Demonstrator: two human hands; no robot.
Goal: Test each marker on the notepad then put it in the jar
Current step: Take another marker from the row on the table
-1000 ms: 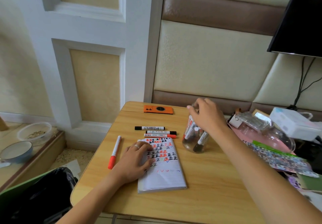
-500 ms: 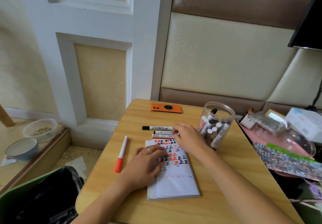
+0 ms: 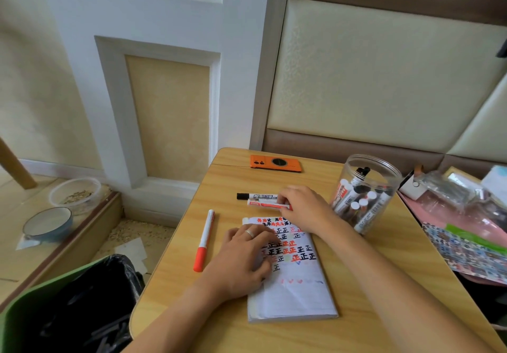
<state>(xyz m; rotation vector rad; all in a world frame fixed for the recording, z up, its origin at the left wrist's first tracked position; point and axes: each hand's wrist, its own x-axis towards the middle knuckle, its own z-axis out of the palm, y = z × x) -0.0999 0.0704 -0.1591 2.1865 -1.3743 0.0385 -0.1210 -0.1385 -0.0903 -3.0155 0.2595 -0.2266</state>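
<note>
Clear jar [image 3: 366,192]: upright at the table's right, already holding several markers.
Loose: three on the table (the slim orange-capped pen [image 3: 204,240] lies apart).
Right hand [image 3: 304,208]: fingers curled onto the red marker [image 3: 267,204].
Left hand [image 3: 244,259]: fingers flat, pressing the notepad [image 3: 293,284].

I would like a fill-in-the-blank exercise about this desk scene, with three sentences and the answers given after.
1. The left hand rests flat on the ______, holding it down.
2. The right hand takes hold of a red-capped marker that lies just in front of the ______-capped marker.
3. The tested markers stand inside the clear ______ to the right of the right hand.

Missing words: notepad; black; jar
</note>
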